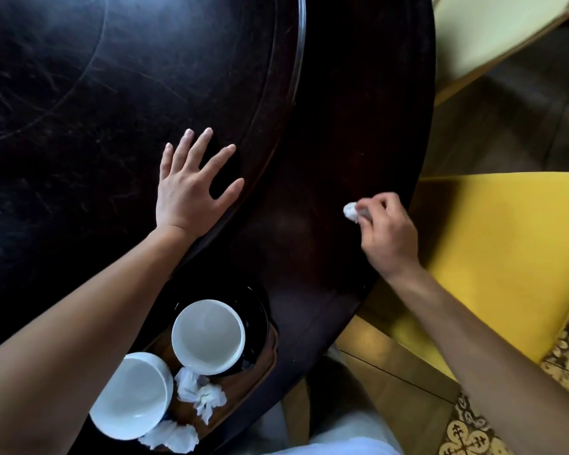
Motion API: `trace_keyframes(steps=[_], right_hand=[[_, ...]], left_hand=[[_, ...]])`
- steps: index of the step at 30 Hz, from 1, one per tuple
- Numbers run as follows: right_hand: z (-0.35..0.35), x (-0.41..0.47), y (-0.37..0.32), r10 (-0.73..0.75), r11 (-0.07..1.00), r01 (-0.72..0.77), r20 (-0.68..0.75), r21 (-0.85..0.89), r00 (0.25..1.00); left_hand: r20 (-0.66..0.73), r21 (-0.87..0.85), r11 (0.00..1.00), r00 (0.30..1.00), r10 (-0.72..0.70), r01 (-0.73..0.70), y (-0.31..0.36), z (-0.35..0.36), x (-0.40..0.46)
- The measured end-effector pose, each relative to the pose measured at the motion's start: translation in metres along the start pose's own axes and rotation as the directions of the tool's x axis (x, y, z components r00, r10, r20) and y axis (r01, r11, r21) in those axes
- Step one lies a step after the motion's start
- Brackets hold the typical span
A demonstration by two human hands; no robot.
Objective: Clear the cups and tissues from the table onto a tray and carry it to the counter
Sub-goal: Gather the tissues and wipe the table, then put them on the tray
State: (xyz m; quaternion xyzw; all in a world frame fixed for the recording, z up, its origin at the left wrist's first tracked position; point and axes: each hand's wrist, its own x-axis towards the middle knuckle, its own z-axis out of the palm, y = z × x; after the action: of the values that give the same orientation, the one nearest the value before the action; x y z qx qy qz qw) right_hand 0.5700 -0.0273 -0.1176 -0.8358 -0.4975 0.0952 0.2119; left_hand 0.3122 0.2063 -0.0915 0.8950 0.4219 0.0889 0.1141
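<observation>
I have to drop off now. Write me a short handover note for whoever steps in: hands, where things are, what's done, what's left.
Left hand: open, flat on the dark table, holding nothing.
Right hand: fingers pinched on a crumpled tissue near the table edge.
Tray: near the person, holding two white cups and several used tissues.
Done: cups and most tissues loaded.
Left: drop this tissue on the tray, then carry it to the counter, which is out of view.
</observation>
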Motion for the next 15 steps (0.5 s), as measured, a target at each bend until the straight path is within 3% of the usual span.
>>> trace_keyframes(steps=[5,10,13,15], right_hand=[[-0.002,0.061,0.008,0.004,0.999,-0.005,-0.031,-0.046,1.0],[-0.005,0.068,0.012,0.025,0.993,-0.03,-0.045,-0.113,0.999],[-0.005,0.055,0.002,0.035,0.997,-0.032,0.045,-0.067,0.998],[-0.004,0.034,-0.011,-0.085,0.995,0.092,0.146,-0.041,0.986]], left_hand=[[-0.001,0.0,1.0,1.0,-0.002,0.002,0.0,0.0,0.001],[-0.004,-0.004,1.0,1.0,0.004,-0.004,0.0,0.001,0.0],[-0.005,0.002,1.0,1.0,0.004,-0.004,-0.001,0.002,0.0],[-0.005,0.001,1.0,1.0,0.008,-0.008,-0.001,0.002,0.0]])
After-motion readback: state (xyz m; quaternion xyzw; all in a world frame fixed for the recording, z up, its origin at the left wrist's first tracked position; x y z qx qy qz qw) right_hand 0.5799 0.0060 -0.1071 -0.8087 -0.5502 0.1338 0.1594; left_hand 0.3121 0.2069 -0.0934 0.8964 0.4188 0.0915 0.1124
